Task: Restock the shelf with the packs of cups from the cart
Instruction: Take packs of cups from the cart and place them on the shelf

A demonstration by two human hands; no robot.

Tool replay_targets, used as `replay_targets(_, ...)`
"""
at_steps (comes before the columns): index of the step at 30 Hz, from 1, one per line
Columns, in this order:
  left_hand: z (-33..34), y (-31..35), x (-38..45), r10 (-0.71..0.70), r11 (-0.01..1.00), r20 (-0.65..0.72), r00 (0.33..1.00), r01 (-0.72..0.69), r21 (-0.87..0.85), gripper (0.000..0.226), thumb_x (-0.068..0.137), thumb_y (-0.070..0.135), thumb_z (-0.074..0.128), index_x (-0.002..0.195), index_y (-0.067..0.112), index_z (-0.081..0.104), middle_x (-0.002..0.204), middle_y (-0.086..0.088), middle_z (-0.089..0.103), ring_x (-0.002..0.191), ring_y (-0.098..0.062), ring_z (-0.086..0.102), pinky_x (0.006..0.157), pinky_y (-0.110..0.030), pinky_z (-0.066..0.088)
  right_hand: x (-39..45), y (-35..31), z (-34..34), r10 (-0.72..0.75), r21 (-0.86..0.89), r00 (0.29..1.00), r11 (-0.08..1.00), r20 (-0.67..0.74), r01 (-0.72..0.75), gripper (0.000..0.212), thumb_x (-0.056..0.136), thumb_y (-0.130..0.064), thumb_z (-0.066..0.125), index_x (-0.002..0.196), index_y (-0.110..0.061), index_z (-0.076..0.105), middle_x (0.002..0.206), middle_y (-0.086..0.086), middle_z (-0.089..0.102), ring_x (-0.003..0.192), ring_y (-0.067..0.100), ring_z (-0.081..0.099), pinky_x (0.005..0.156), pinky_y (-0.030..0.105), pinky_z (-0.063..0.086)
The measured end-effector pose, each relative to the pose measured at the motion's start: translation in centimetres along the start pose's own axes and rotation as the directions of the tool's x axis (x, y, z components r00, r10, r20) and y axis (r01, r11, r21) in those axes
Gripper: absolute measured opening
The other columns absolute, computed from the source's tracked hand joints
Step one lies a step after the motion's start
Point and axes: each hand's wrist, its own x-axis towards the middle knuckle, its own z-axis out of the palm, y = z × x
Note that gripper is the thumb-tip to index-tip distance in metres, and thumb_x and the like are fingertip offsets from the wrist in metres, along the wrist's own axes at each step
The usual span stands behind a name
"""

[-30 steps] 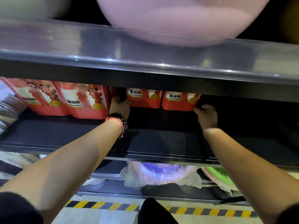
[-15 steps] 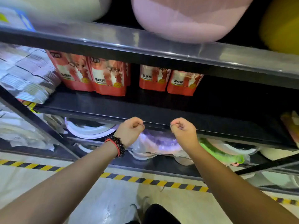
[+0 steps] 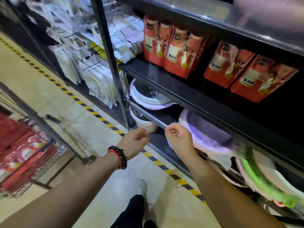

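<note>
Several red-and-white packs of cups stand upright on the black shelf (image 3: 194, 99): one group (image 3: 171, 46) at the left, another (image 3: 246, 71) further right. More red packs (image 3: 18, 153) lie blurred in the wire cart (image 3: 54, 153) at the lower left. My left hand (image 3: 136, 142), with a bead bracelet at the wrist, and my right hand (image 3: 178, 139) hang side by side in front of the lower shelves. Both have loosely curled fingers and hold nothing. Neither touches a pack.
Plastic basins (image 3: 148, 97) in white, purple and green (image 3: 266, 183) fill the lower shelves. Hanging white bagged goods (image 3: 92, 69) occupy the bay to the left behind a black upright post (image 3: 111, 63). Yellow-black tape (image 3: 102, 119) runs along the floor. My shoe (image 3: 138, 186) is below.
Both hands pulled back from the packs on the shelf and dropped low, fingers curling shut. The view swung left, bringing the cart into sight.
</note>
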Motion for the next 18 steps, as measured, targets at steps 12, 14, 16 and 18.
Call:
replay_targets(12,-10.1,-13.1,-14.1,-0.329,0.944,-0.389,0.86,0.29,-0.157,0.02,0.093,0.027,0.06,0.112,0.024,0.066,0.109,0.007,0.069,0.102,-0.014,0.063,0.09,-0.029,0.049,-7.3,-6.1,17.9,-0.124,-0.019,0.851,0.988,0.511,0.155,0.029,0.083,-0.004,0.065,0.071,-0.031,0.064,0.06,-0.019,0.06,0.058,-0.005,0.053,0.057,0.008,0.04)
replay_targets(14,-12.1,-15.2,-16.3,-0.348,0.937,-0.428,0.834,0.292,-0.193,0.016,0.093,0.026,0.06,0.107,0.03,0.066,0.103,0.012,0.069,0.098,-0.005,0.063,0.084,-0.022,0.048,-8.5,-7.3,21.3,-0.142,-0.03,0.812,0.981,0.566,0.192,0.031,0.083,-0.006,0.065,0.07,-0.034,0.065,0.063,-0.025,0.062,0.062,-0.007,0.055,0.059,0.006,0.042)
replay_targets(16,-14.3,-17.3,-18.3,-0.352,0.935,-0.483,0.801,0.275,-0.225,0.017,0.092,0.022,0.06,0.091,0.039,0.064,0.092,0.021,0.065,0.086,0.01,0.059,0.07,-0.007,0.042,-9.8,-8.4,24.8,-0.174,-0.034,0.778,0.97,0.603,0.243,0.036,0.083,-0.004,0.065,0.07,-0.038,0.064,0.068,-0.027,0.065,0.066,-0.008,0.058,0.061,0.006,0.043)
replay_targets(18,-16.5,-19.3,-20.3,-0.382,0.922,-0.518,0.765,0.283,-0.263,0.019,0.092,0.023,0.06,0.087,0.041,0.059,0.09,0.024,0.062,0.085,0.008,0.058,0.069,-0.011,0.043,-11.2,-9.7,28.4,-0.193,-0.045,0.741,0.957,0.643,0.287,0.037,0.084,-0.005,0.065,0.069,-0.039,0.063,0.071,-0.029,0.066,0.068,-0.007,0.059,0.061,0.006,0.044)
